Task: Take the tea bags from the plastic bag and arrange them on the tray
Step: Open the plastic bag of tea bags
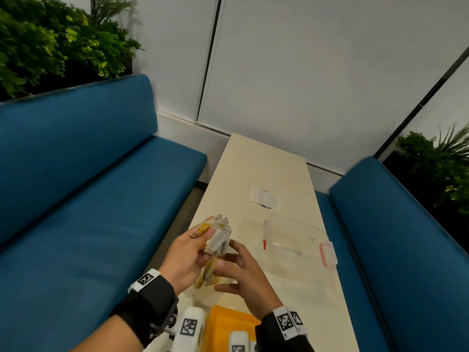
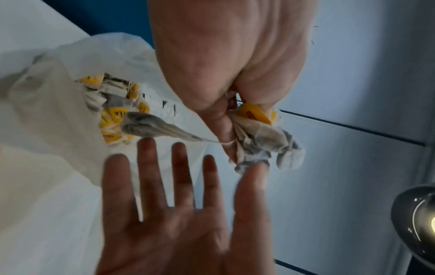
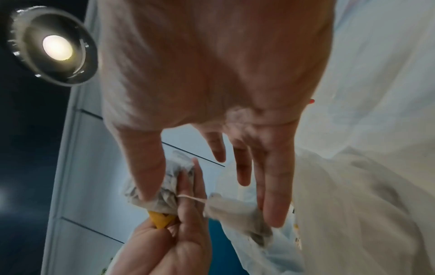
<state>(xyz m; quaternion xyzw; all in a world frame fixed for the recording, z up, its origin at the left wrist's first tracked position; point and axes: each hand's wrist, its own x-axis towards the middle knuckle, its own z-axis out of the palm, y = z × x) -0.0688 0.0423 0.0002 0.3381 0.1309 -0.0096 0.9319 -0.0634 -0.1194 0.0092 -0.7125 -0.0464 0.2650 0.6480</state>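
My left hand (image 1: 203,241) grips a crumpled bunch of grey tea bags (image 1: 219,236) with yellow tags, held above the table. One tea bag (image 2: 150,124) dangles from that hand on its string. My right hand (image 1: 229,260) is open with straight, spread fingers just right of the bunch, and its thumb touches the bunch from below. Under both hands lies the white plastic bag (image 2: 70,61), its mouth showing several more yellow-tagged tea bags (image 2: 115,111). An orange-yellow tray (image 1: 228,318) sits at the table's near edge, partly hidden by my right wrist.
A clear plastic box with red clips (image 1: 294,240) stands right of my hands on the cream table (image 1: 253,168). White marker-tagged devices (image 1: 190,329) lie beside the tray. Blue benches (image 1: 88,199) flank the narrow table, and a white wall stands at its far end.
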